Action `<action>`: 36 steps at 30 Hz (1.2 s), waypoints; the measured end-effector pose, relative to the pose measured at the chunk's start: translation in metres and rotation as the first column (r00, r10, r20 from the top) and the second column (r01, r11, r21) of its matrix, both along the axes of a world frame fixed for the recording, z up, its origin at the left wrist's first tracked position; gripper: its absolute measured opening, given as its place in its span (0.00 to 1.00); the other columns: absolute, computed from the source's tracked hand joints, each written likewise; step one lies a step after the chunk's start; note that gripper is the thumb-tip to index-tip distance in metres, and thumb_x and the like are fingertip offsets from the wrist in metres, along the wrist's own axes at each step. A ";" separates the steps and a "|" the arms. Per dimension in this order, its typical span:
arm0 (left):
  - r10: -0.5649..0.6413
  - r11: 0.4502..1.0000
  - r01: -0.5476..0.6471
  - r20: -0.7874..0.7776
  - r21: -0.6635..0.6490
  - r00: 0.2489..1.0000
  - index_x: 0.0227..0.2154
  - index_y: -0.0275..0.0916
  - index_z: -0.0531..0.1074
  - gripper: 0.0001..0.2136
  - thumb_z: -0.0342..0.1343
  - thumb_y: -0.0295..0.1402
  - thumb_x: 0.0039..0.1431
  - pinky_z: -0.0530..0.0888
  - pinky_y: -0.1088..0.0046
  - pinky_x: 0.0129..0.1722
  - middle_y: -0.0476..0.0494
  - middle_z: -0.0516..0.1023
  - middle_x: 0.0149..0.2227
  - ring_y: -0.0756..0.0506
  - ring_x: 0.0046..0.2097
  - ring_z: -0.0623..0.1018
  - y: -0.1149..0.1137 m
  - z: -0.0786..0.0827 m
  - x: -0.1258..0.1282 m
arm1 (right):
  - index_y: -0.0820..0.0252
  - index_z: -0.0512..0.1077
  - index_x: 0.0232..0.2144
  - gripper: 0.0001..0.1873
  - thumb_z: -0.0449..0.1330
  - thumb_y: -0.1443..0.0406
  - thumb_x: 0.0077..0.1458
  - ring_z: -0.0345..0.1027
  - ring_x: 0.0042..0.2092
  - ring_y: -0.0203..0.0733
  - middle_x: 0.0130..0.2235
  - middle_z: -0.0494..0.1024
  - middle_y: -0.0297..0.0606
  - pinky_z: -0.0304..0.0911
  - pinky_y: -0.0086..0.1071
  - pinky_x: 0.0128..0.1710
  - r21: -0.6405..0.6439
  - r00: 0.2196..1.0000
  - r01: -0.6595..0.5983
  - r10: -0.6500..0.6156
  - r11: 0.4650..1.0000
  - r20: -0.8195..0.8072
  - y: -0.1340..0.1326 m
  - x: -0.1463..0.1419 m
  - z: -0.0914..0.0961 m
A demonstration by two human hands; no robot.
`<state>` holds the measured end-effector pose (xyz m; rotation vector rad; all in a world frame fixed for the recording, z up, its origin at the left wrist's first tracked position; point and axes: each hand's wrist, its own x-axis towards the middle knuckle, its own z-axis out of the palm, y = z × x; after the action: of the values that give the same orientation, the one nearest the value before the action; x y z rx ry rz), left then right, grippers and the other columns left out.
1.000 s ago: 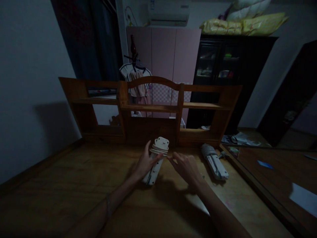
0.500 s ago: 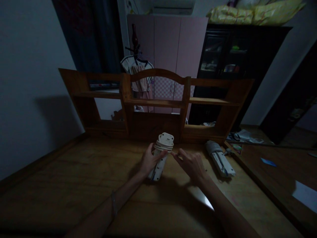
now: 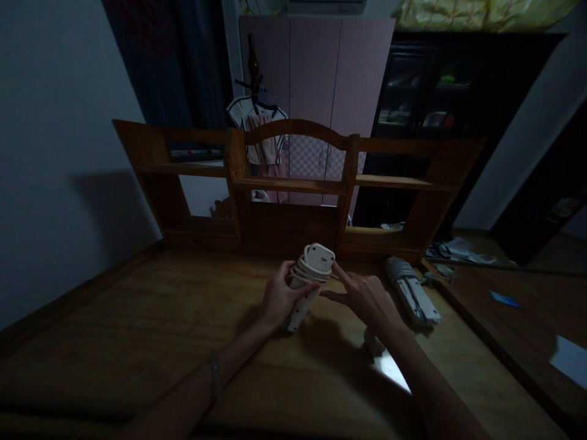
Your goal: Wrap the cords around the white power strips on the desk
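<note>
My left hand (image 3: 278, 297) is wrapped round a white power strip (image 3: 301, 311), which is tilted up above the wooden desktop. Several turns of pale power cord (image 3: 312, 273) circle its upper end, and my left thumb presses just below them. At the strip's right side is my right hand (image 3: 367, 297), index finger stretched to its upper edge and thumb apart below. A strand of the cord runs into this hand, where the curled fingers hide their hold on it. Under my right wrist a pale plug-like piece (image 3: 373, 342) shows in part.
A second power strip (image 3: 415, 296) with grey cord wound on it lies on the desktop (image 3: 137, 330) to the right. A wooden shelf unit (image 3: 293, 185) stands along the back edge. Beyond the right edge are a blue card (image 3: 503, 299) and white paper (image 3: 571, 360).
The strip has shifted slightly right and tilted more. My right index finger has moved up to the strip's top edge and parted from the thumb. The plug-like piece has come into view.
</note>
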<state>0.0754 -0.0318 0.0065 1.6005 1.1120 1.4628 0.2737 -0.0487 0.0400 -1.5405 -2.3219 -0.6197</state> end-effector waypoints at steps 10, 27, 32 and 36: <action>-0.010 1.000 0.009 -0.140 -0.010 0.990 0.41 0.38 0.70 0.20 0.58 0.47 0.51 0.71 0.73 0.36 0.44 0.78 0.39 0.43 0.39 0.77 0.007 -0.006 -0.008 | 0.54 0.59 0.59 0.27 0.43 0.50 0.63 0.73 0.32 0.41 0.36 0.79 0.43 0.50 0.30 0.25 0.029 0.999 0.035 -0.035 0.999 0.001 -0.008 -0.005 0.001; -0.290 0.893 0.363 0.279 -0.265 0.916 0.53 0.39 0.61 0.31 0.65 0.39 0.47 0.72 0.68 0.45 0.39 0.72 0.51 0.41 0.50 0.74 0.003 -0.024 0.010 | 0.53 0.76 0.38 0.16 0.51 0.54 0.62 0.74 0.34 0.37 0.35 0.81 0.36 0.53 0.27 0.28 0.073 0.967 -0.051 0.067 0.996 -0.248 0.005 0.004 -0.009; -0.183 0.968 0.209 0.183 -0.137 0.966 0.51 0.38 0.62 0.30 0.66 0.38 0.45 0.72 0.68 0.46 0.39 0.74 0.48 0.43 0.47 0.75 0.008 -0.017 0.010 | 0.50 0.74 0.43 0.14 0.52 0.56 0.61 0.75 0.33 0.38 0.36 0.81 0.36 0.55 0.27 0.28 0.012 0.961 -0.060 0.061 0.998 -0.271 0.005 -0.001 -0.008; -0.042 0.996 0.050 0.109 -0.072 0.993 0.50 0.37 0.62 0.31 0.67 0.38 0.42 0.71 0.67 0.46 0.38 0.74 0.47 0.42 0.46 0.75 0.014 -0.013 0.007 | 0.46 0.73 0.45 0.13 0.51 0.61 0.62 0.74 0.31 0.38 0.35 0.81 0.34 0.54 0.27 0.26 -0.010 0.972 -0.067 0.063 0.998 -0.228 0.001 -0.009 -0.006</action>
<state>0.0820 -0.0181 -0.0063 1.4689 1.0494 1.4432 0.2645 -0.0477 0.0335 -1.4522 -2.1999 -0.3856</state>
